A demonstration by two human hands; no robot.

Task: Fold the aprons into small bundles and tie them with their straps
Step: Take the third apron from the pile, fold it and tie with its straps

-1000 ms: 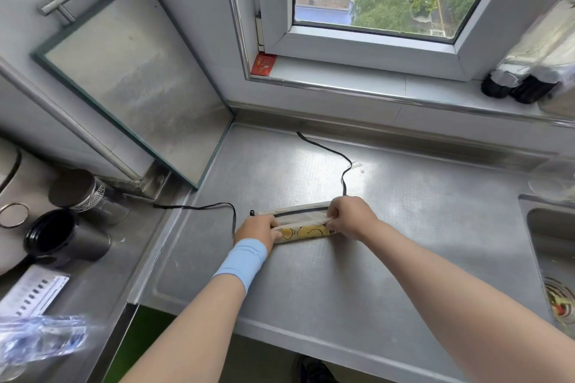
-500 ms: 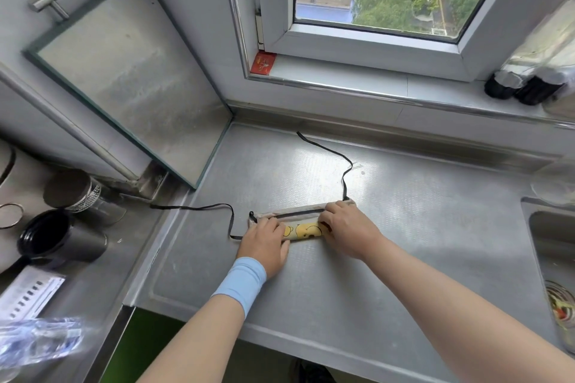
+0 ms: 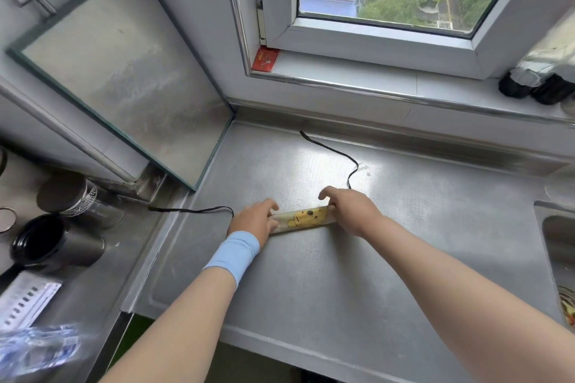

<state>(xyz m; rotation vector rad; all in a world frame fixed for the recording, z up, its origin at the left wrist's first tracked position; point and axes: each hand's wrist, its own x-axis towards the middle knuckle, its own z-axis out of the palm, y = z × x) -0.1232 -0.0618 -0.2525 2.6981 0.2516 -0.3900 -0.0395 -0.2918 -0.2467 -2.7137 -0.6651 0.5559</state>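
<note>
The apron lies rolled into a narrow bundle on the steel counter, showing a yellow cartoon bear print. My left hand, with a blue wristband, grips the bundle's left end. My right hand grips its right end, fingers curled over the top. One thin black strap trails left from under my left hand. The other black strap snakes away toward the window from behind my right hand.
A glass-panelled door stands open at the left. Black cups and a metal canister sit on the lower left surface, with a plastic bottle near the corner. A sink is at the right edge; bottles rest on the sill.
The bundle has been rolled over once more, so the bear print now faces up. Both hands shifted slightly with the roll and stay on its ends.
</note>
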